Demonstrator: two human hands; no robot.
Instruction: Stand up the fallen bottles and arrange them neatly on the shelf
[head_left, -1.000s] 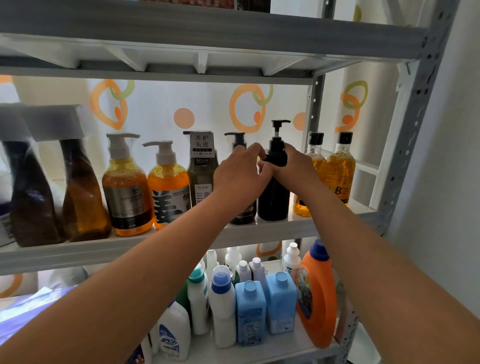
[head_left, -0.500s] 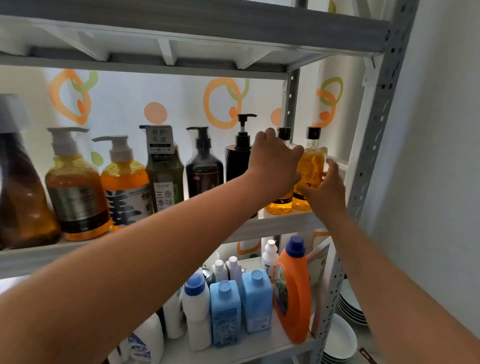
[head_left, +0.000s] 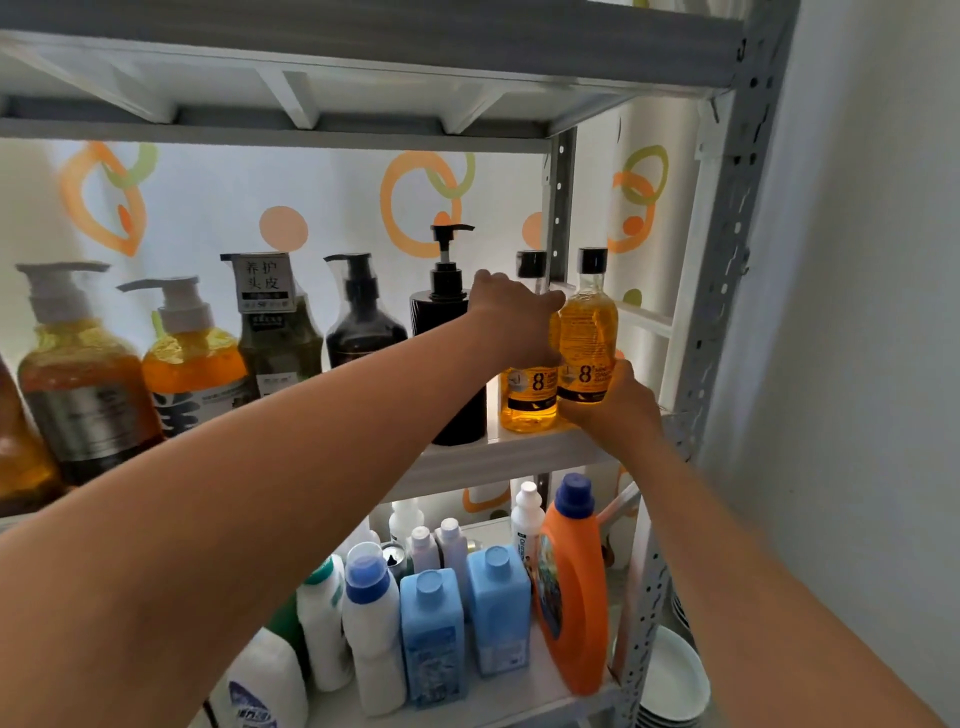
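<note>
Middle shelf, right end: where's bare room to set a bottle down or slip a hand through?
Bare: the front strip of the middle shelf before the black pump bottle and left amber bottle, plus a slim gap between them. The left hand grips that bottle, the right hand the right amber bottle. Leftward the pump bottles stand tight; the lower shelf is packed.

At the back, a white sheet with orange and green rings. On the lower board, an orange jug at the right edge, two square blue bottles just beside it on the left, then a white bottle with a blue cap. Past that edge, lower down, white plates by a plain wall.
</note>
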